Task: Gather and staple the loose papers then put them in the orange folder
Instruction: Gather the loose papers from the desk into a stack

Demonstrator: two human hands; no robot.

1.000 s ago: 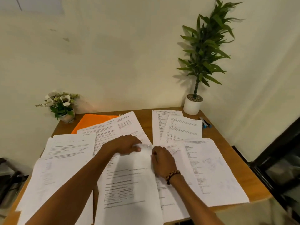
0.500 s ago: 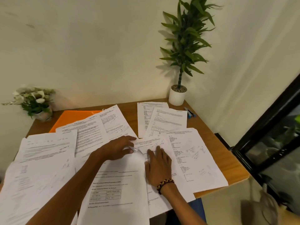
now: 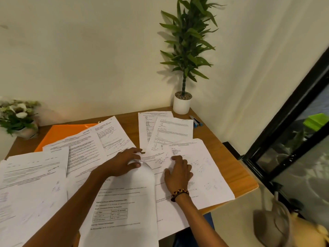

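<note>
Several loose printed sheets cover the wooden table (image 3: 231, 168). My left hand (image 3: 122, 163) pinches the top corner of the centre sheet (image 3: 124, 202) between thumb and fingers, and that corner curls up. My right hand (image 3: 178, 173), with a beaded bracelet at the wrist, rests with relaxed fingers on the sheets (image 3: 201, 168) to the right. The orange folder (image 3: 62, 132) lies at the back left, partly under papers. A small blue and black stapler (image 3: 195, 121) lies at the back right, next to the plant pot.
A tall green plant in a white pot (image 3: 182, 104) stands in the back right corner. A small flower pot (image 3: 19, 120) sits at the back left. Walls close the back and right. A dark-framed glass panel (image 3: 288, 139) stands to the right.
The view has swung to the right. My right hand has slid a little right and forward over the sheets. My left hand keeps its pinch on the centre sheet's curled corner.
</note>
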